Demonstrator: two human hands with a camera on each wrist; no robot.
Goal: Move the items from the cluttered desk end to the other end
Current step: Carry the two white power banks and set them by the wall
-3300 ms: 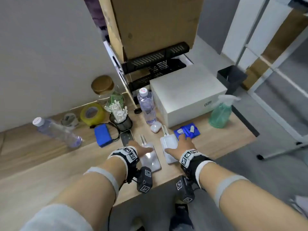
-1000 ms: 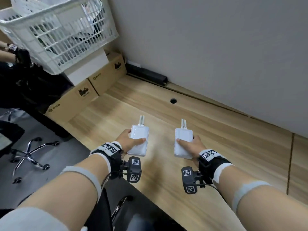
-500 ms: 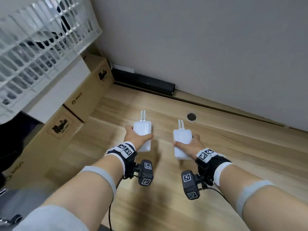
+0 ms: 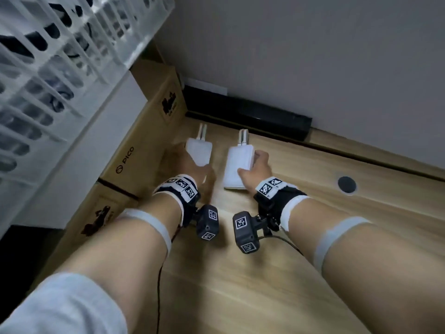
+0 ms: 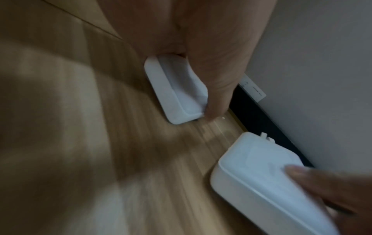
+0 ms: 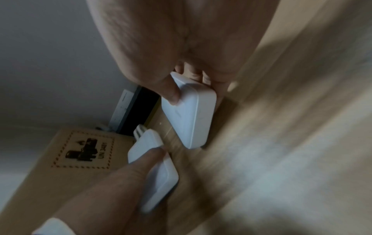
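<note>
Two flat white devices with short paired antennas are at the far corner of the wooden desk [image 4: 265,273]. My left hand [image 4: 190,165] grips the left device [image 4: 198,151] by its sides, close to the cardboard box. My right hand [image 4: 257,167] grips the right device [image 4: 237,167], thumb on top and fingers on the far edge. The left wrist view shows the left device [image 5: 175,90] low over the wood, fingers curled round it. In the right wrist view the right device [image 6: 191,114] is pinched likewise. Blur hides whether either one rests on the desk.
Stacked cardboard boxes [image 4: 144,150] wall in the desk's left side, with a white box and a white plastic basket [image 4: 60,44] on top. A black bar [image 4: 248,116] runs along the grey wall. A round cable hole [image 4: 346,184] lies to the right.
Both hands picked the two white devices up at the cluttered end and carried them here. In the last second they moved farther toward the wall and the cardboard boxes.
</note>
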